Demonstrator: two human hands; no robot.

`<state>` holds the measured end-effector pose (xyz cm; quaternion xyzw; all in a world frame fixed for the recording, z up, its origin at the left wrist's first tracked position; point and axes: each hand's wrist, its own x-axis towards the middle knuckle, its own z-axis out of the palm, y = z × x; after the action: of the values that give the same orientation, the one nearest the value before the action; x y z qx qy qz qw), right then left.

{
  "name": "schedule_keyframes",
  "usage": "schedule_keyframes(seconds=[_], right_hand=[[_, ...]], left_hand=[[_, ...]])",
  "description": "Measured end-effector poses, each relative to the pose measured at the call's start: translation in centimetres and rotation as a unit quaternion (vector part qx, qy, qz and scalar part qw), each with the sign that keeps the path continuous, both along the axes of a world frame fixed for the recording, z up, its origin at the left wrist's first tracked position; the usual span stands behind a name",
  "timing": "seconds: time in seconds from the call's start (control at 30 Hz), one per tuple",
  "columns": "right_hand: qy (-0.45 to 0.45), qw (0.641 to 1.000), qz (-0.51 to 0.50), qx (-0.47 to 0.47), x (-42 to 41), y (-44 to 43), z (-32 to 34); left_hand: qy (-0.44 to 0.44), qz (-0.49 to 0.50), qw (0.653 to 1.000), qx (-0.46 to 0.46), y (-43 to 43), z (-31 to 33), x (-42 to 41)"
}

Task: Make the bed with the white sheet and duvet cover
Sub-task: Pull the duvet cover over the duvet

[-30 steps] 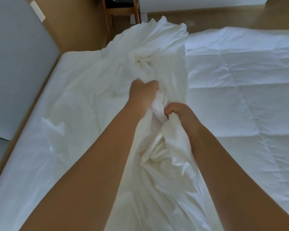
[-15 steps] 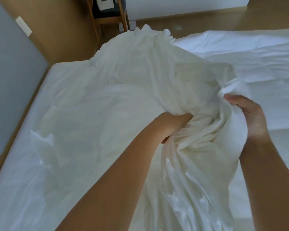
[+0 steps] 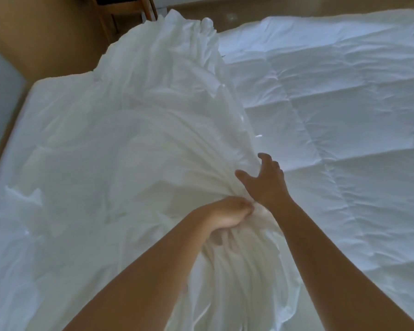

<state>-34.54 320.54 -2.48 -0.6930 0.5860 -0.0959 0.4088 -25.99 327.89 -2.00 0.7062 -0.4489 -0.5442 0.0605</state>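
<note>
A crumpled white duvet cover point(image 3: 153, 130) lies bunched down the middle of the bed, over a white sheet point(image 3: 34, 187) on the left half. On the right half spreads a quilted white duvet point(image 3: 344, 127). My left hand point(image 3: 227, 215) grips a thick gathered bunch of the cover near the bed's front. My right hand point(image 3: 265, 180) hovers just beyond it with fingers spread, its fingertips at the cover's right edge, holding nothing.
A wooden chair point(image 3: 127, 10) stands beyond the bed's far left corner on the brown floor point(image 3: 46, 39). A grey wall point(image 3: 0, 103) runs along the bed's left side.
My right hand has let go of the cover's edge and opened, moving left toward my left hand. My left hand keeps its grip and has pulled the bunch nearer.
</note>
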Motion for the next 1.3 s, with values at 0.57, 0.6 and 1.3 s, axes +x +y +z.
schedule_keyframes(seconds=[0.57, 0.6, 1.3], right_hand=[[-0.047, 0.974, -0.22, -0.026, 2.8, -2.8, -4.4], [-0.055, 0.965, -0.258, -0.008, 2.8, -3.1, -4.2], [-0.075, 0.954, -0.284, 0.053, 2.7, -4.5, -0.8]], left_hand=[[-0.227, 0.357, 0.897, -0.131, 2.2, -1.4, 9.8], [-0.155, 0.391, 0.887, -0.191, 1.0, 0.0, 8.6], [-0.292, 0.06, 0.955, 0.004, 8.2, 3.8, 8.6]])
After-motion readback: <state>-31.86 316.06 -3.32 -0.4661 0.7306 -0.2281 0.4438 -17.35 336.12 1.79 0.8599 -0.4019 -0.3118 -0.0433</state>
